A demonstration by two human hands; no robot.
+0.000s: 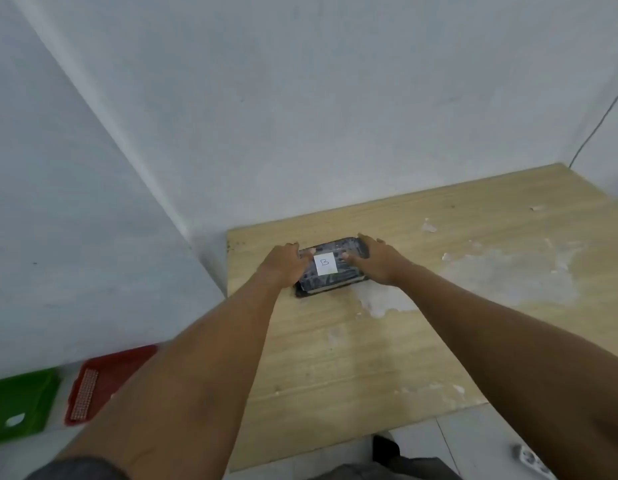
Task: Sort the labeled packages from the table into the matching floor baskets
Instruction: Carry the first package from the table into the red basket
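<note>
A dark wrapped package (330,282) with a white paper label marked "B" lies near the far left corner of the wooden table (369,358). My left hand (283,263) clasps its left end and my right hand (375,259) clasps its right end, thumbs on top beside the label. The package still rests on the table. On the floor at lower left stand a red basket (103,379) and a green basket (20,407), both partly cut off or hidden by my left arm.
White walls close off the table at the back and left. The tabletop has white worn patches (508,271) to the right of the package. A thin cable (598,126) runs down the right wall. A white power strip (531,459) lies on the floor at lower right.
</note>
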